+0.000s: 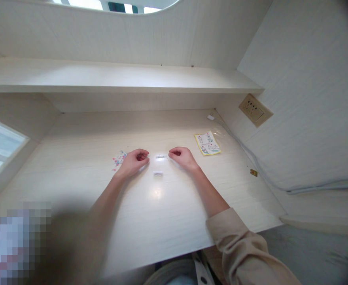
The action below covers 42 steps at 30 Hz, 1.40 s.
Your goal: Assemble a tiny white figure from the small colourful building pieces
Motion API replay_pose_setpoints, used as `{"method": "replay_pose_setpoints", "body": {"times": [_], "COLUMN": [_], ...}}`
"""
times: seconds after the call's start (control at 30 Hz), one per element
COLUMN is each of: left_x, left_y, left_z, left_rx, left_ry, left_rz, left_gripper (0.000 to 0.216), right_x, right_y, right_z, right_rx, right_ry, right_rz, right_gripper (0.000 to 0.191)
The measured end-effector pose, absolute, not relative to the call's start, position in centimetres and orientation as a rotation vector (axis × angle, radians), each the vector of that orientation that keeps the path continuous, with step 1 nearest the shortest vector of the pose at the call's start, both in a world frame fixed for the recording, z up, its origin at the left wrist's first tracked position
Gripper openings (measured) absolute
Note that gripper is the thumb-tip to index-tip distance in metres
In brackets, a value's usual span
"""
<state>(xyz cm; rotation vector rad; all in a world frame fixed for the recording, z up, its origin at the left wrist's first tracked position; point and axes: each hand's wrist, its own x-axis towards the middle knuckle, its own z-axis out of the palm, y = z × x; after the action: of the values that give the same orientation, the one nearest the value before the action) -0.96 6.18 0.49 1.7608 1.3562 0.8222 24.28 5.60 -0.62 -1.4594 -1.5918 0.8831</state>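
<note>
My left hand (136, 161) rests on the desk with its fingers curled and a gap between thumb and fingertips; nothing shows in that gap. Opposite it, my right hand (183, 157) has thumb and forefinger brought together in a pinch; whatever they may hold is too small to make out. Between the two hands lies a small, narrow greenish-grey strip (161, 156), just left of my right fingertips and touching neither hand. Nearer to me is a small whitish rectangular piece (158, 173). A scatter of tiny red, blue and white pieces (120, 157) lies beside my left hand.
A printed leaflet with a yellow edge (207, 143) lies to the right, beside clear plastic wrap (219, 132). A grey cable (245, 148) runs along the right wall below a socket panel (255, 109). A small brass-coloured piece (254, 172) sits nearby. A shelf (117, 75) overhangs the back.
</note>
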Motion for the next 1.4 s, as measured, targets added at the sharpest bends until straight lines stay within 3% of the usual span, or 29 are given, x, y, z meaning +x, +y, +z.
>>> {"method": "replay_pose_setpoints", "body": {"times": [1.4], "left_x": [-0.99], "left_y": [6.16], "left_z": [0.58], "left_rx": [1.767], "left_ry": [1.336], "left_rz": [0.823], "left_gripper": [0.030], "right_x": [24.23], "right_y": [5.35], "right_z": [0.14], "right_rx": [-1.476], "right_ry": [-1.622], "right_rz": [0.877], "right_gripper": [0.016]}}
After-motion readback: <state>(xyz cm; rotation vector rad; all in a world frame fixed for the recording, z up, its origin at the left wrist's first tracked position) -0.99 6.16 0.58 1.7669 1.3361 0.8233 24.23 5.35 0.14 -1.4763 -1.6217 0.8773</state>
